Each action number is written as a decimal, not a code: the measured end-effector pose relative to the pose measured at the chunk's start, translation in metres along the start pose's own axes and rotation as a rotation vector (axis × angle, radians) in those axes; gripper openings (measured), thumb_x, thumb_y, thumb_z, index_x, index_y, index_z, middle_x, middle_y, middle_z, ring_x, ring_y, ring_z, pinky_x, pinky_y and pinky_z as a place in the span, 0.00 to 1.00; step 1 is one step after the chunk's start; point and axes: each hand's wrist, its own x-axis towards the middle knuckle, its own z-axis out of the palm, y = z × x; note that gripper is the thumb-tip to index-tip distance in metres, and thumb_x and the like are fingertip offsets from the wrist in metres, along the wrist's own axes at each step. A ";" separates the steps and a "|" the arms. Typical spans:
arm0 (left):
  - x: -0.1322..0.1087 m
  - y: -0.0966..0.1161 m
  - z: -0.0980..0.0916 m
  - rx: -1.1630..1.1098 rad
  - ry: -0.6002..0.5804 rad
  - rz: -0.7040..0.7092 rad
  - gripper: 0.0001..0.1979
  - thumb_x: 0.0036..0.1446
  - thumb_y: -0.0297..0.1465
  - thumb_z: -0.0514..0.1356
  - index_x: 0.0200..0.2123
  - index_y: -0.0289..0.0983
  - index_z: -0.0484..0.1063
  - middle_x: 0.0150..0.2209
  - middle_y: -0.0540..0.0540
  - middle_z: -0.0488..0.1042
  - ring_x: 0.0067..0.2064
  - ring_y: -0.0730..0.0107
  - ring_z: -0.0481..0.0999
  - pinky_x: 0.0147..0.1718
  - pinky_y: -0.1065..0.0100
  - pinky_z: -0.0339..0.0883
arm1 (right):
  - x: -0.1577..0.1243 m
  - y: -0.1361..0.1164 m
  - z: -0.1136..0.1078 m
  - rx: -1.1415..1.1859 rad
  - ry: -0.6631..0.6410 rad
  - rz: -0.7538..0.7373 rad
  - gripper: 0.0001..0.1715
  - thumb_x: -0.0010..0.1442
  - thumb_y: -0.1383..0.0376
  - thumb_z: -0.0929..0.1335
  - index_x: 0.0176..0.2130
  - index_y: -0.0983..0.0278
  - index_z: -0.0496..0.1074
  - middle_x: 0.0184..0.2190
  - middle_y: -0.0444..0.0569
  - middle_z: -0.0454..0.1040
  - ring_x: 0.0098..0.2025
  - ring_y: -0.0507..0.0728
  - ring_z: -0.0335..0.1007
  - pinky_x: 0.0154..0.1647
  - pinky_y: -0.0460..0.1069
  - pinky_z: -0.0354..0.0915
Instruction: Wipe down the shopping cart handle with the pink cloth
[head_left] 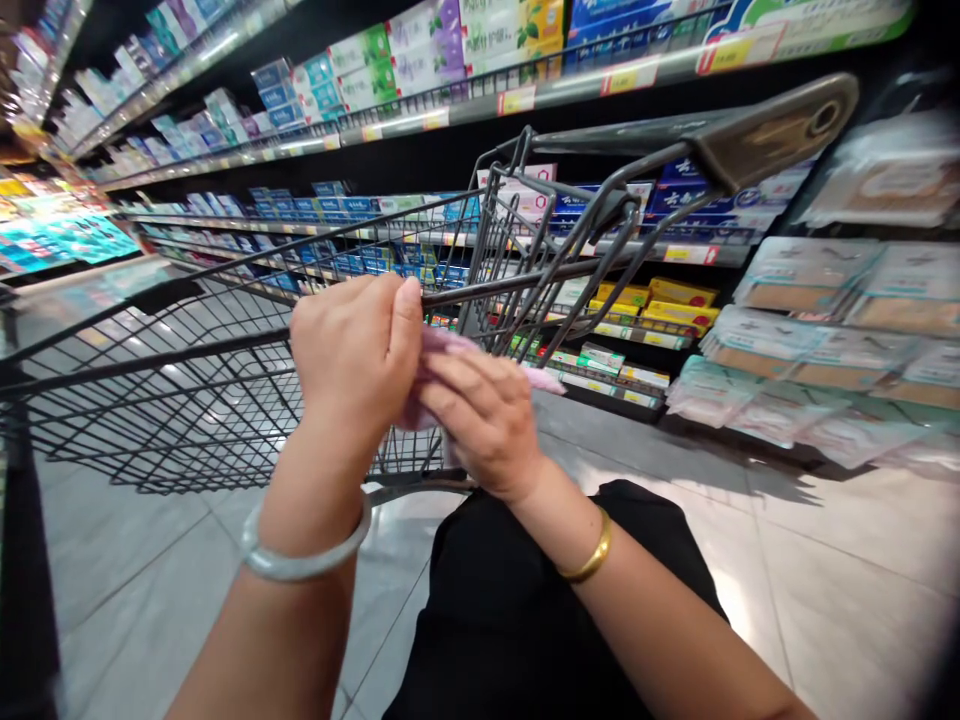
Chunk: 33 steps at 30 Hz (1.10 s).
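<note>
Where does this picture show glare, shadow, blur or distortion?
Head view: glare whitens the floor tiles right of the black clothing; head view: a dark shadow lies below the clear-wrapped packs, which look stretched and soft towards the right edge; head view: the shopping cart looks clearer near the middle.

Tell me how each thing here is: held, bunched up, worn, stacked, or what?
Left hand, gripping the cart
Right hand, closed on the cloth
Cloth, bunched up, one end poking out
Cart, upright, beside the shelves
Shelves, stocked
Boxes, stacked in rows
Packets, overlapping in rows
Pale bangle, worn on the left arm
Gold bangle, worn on the right arm
</note>
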 end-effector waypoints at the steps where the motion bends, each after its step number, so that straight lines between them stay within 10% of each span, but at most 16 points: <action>1: 0.000 -0.003 -0.005 -0.017 -0.013 0.019 0.24 0.73 0.43 0.44 0.35 0.40 0.75 0.33 0.43 0.75 0.39 0.60 0.73 0.40 0.58 0.58 | 0.008 0.004 -0.007 -0.019 0.052 0.027 0.15 0.72 0.66 0.64 0.51 0.55 0.77 0.55 0.43 0.79 0.63 0.55 0.69 0.61 0.54 0.67; 5: -0.005 -0.017 -0.022 0.093 0.039 -0.014 0.22 0.74 0.44 0.47 0.52 0.44 0.79 0.47 0.44 0.78 0.52 0.57 0.73 0.57 0.53 0.57 | 0.028 0.014 -0.018 -0.170 0.203 0.165 0.17 0.69 0.67 0.67 0.52 0.49 0.77 0.57 0.43 0.77 0.63 0.58 0.68 0.63 0.58 0.66; 8: -0.013 -0.033 -0.021 0.178 0.034 -0.093 0.23 0.74 0.45 0.47 0.47 0.44 0.81 0.46 0.45 0.79 0.53 0.55 0.73 0.63 0.48 0.49 | 0.019 0.007 -0.004 -0.141 0.183 0.107 0.16 0.68 0.66 0.68 0.52 0.48 0.77 0.56 0.41 0.77 0.63 0.57 0.67 0.65 0.58 0.62; 15: -0.025 -0.052 -0.001 0.267 0.089 -0.167 0.24 0.72 0.43 0.43 0.29 0.40 0.68 0.31 0.42 0.71 0.38 0.55 0.69 0.42 0.55 0.53 | 0.020 0.011 -0.001 -0.066 0.220 0.084 0.16 0.67 0.66 0.69 0.52 0.48 0.77 0.56 0.43 0.75 0.61 0.58 0.66 0.62 0.57 0.64; 33: -0.033 -0.024 -0.004 0.211 0.143 -0.179 0.22 0.72 0.42 0.44 0.28 0.42 0.65 0.30 0.44 0.70 0.38 0.56 0.65 0.41 0.54 0.48 | 0.038 -0.006 -0.009 -0.040 0.201 0.186 0.21 0.61 0.72 0.69 0.51 0.55 0.78 0.51 0.48 0.79 0.55 0.60 0.68 0.58 0.56 0.65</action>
